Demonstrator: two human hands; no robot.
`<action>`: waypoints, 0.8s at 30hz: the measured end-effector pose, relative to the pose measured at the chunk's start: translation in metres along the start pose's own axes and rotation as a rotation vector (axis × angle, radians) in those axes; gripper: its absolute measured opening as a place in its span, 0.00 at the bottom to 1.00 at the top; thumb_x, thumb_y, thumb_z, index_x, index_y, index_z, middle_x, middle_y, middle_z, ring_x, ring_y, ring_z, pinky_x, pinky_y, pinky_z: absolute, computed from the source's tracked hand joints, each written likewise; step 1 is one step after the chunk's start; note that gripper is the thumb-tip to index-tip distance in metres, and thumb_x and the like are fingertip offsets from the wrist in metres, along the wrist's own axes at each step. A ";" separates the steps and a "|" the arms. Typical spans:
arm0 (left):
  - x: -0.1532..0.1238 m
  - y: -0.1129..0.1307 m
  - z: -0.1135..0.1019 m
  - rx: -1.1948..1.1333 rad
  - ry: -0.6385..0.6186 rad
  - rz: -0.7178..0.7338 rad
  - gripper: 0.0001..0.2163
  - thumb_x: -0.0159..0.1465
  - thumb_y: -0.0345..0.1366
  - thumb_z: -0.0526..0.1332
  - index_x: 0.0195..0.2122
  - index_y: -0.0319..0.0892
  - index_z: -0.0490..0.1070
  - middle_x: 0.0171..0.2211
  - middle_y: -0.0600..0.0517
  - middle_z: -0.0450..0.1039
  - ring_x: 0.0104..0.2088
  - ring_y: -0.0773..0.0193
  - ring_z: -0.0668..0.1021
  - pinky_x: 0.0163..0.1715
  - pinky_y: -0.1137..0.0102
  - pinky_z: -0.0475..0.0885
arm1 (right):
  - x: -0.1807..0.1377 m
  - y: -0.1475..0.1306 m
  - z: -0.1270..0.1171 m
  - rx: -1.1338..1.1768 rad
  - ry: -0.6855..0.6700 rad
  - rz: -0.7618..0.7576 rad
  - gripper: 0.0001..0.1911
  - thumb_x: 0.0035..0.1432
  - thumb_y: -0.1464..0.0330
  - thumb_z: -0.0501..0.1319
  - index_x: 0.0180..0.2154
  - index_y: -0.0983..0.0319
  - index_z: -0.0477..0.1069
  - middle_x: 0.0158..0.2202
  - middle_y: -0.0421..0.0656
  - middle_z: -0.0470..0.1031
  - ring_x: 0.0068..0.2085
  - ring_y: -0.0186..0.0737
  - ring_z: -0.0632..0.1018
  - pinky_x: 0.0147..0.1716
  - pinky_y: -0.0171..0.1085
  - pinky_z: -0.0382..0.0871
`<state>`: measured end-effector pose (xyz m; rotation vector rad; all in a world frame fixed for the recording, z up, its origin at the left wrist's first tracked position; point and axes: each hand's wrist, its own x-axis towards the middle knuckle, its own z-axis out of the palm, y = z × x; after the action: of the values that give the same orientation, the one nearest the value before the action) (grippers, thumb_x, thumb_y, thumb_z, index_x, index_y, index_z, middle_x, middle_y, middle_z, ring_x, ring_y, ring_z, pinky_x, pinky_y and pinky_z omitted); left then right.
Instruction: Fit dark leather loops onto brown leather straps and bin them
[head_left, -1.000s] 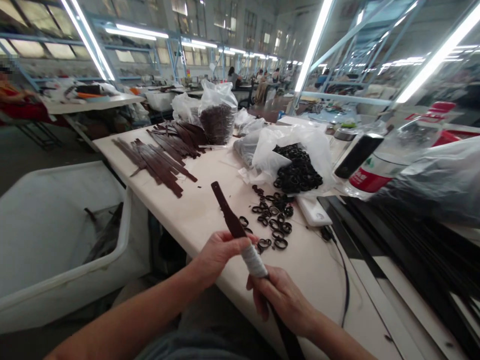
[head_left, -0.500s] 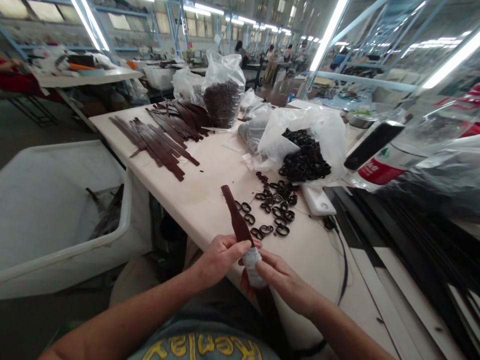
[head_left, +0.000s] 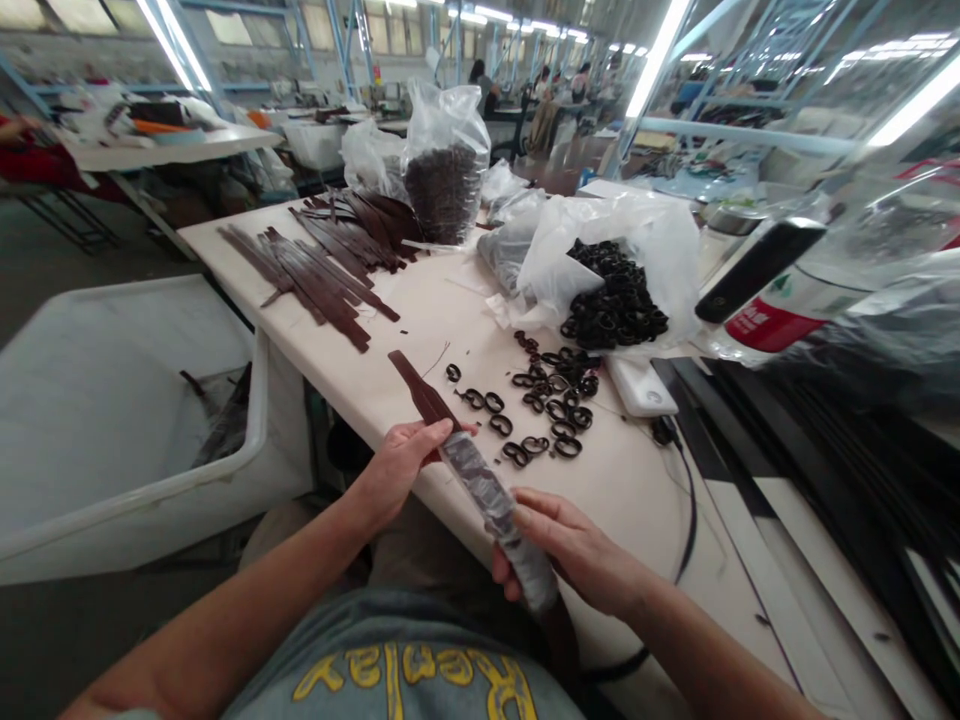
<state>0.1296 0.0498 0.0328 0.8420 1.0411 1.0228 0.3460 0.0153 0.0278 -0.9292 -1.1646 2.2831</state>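
Observation:
A dark brown strap (head_left: 421,390), leather-looking, slants across my lap with its narrowed end pointing up and left over the table edge. Clear plastic film (head_left: 480,480) lies stretched along the strap's middle. My left hand (head_left: 409,455) pinches the strap where the film begins, thumb on top. Lower down, my right hand (head_left: 566,540) is closed around the film-covered part, its fingers curling underneath. The strap's lower end hangs toward my body, partly hidden. Beyond my hands, several small black loops (head_left: 559,410) lie scattered on the table.
Brown strips (head_left: 315,280) are piled at the far left of the table (head_left: 360,385). Behind the loops sits an open plastic bag of black loops (head_left: 615,300). A white device (head_left: 641,388) with a cable and long black strips (head_left: 825,440) lie right. A white bin (head_left: 259,400) stands left.
The bunched film is now drawn out along the strap. My left hand has moved up and left with the strap's narrow end, while my right hand stays lower, so they are farther apart.

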 end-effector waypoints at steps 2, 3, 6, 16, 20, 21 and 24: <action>-0.008 -0.007 0.000 0.042 -0.032 -0.039 0.18 0.61 0.47 0.64 0.39 0.36 0.81 0.27 0.49 0.78 0.29 0.64 0.75 0.34 0.71 0.68 | 0.002 0.001 0.002 0.038 0.067 0.000 0.24 0.58 0.48 0.62 0.41 0.62 0.66 0.28 0.43 0.79 0.25 0.35 0.79 0.22 0.30 0.71; -0.011 -0.011 -0.001 0.074 -0.046 -0.049 0.18 0.60 0.48 0.64 0.38 0.36 0.81 0.28 0.49 0.78 0.30 0.64 0.75 0.35 0.71 0.69 | 0.002 0.002 0.003 0.035 0.087 0.009 0.25 0.57 0.48 0.63 0.41 0.62 0.65 0.27 0.42 0.79 0.24 0.34 0.78 0.22 0.30 0.71; -0.017 -0.014 -0.006 0.136 -0.042 -0.058 0.21 0.58 0.51 0.66 0.39 0.36 0.81 0.28 0.49 0.78 0.28 0.66 0.74 0.32 0.73 0.69 | 0.002 0.000 0.004 -0.015 0.107 0.059 0.24 0.55 0.48 0.64 0.37 0.62 0.65 0.23 0.39 0.77 0.20 0.32 0.76 0.19 0.27 0.68; -0.017 0.016 -0.061 0.026 0.174 0.012 0.20 0.51 0.48 0.72 0.39 0.37 0.80 0.23 0.55 0.69 0.20 0.74 0.67 0.16 0.79 0.63 | -0.006 -0.009 -0.002 -0.087 -0.066 0.247 0.23 0.55 0.49 0.64 0.33 0.62 0.65 0.19 0.37 0.74 0.17 0.28 0.72 0.15 0.24 0.65; -0.025 0.007 -0.057 0.080 0.175 -0.009 0.17 0.53 0.46 0.71 0.39 0.38 0.80 0.22 0.55 0.69 0.17 0.75 0.66 0.15 0.79 0.61 | -0.003 -0.009 0.000 -0.087 -0.051 0.257 0.22 0.56 0.49 0.64 0.34 0.62 0.66 0.20 0.36 0.74 0.18 0.28 0.73 0.17 0.25 0.67; -0.027 0.003 -0.051 0.098 0.157 -0.019 0.18 0.54 0.46 0.70 0.40 0.38 0.79 0.22 0.55 0.70 0.17 0.74 0.67 0.15 0.78 0.62 | -0.002 -0.008 0.002 -0.086 -0.050 0.258 0.22 0.56 0.49 0.64 0.34 0.62 0.66 0.21 0.37 0.74 0.19 0.28 0.73 0.17 0.25 0.67; -0.033 -0.013 -0.025 0.181 0.059 -0.046 0.19 0.58 0.48 0.66 0.43 0.38 0.77 0.22 0.54 0.71 0.18 0.72 0.70 0.18 0.76 0.65 | 0.002 -0.004 0.006 -0.089 -0.057 0.236 0.23 0.57 0.49 0.63 0.37 0.62 0.66 0.25 0.38 0.76 0.22 0.29 0.75 0.20 0.26 0.68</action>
<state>0.1032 0.0170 0.0228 0.9338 1.2115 0.9288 0.3407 0.0152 0.0329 -1.0929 -1.2472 2.4744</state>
